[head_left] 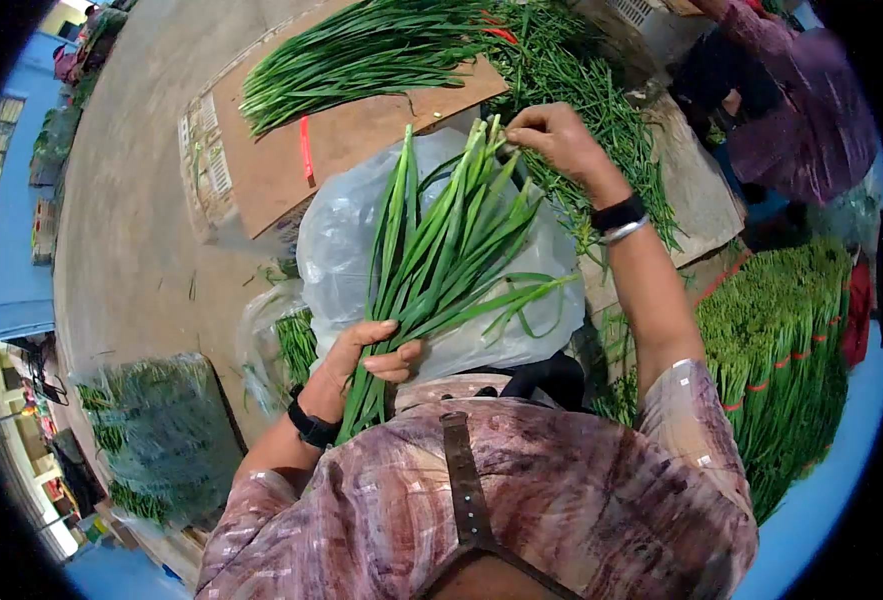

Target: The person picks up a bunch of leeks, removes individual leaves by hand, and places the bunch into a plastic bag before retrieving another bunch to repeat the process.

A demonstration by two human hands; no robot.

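My left hand is closed round the leafy end of a loose bunch of garlic chives, whose long flat green leaves fan upward to pale stem ends. At those pale ends is my right hand, fingers curled together in a pinch. Whatever lies between its fingertips is too small and hidden to make out. Under the bunch, a cloudy plastic sheet covers my lap.
A brown board ahead bears a large pile of chives and a red strip. Loose greens are heaped beside it. Red-banded bundles stand right, plastic-wrapped greens left. Another person is at upper right.
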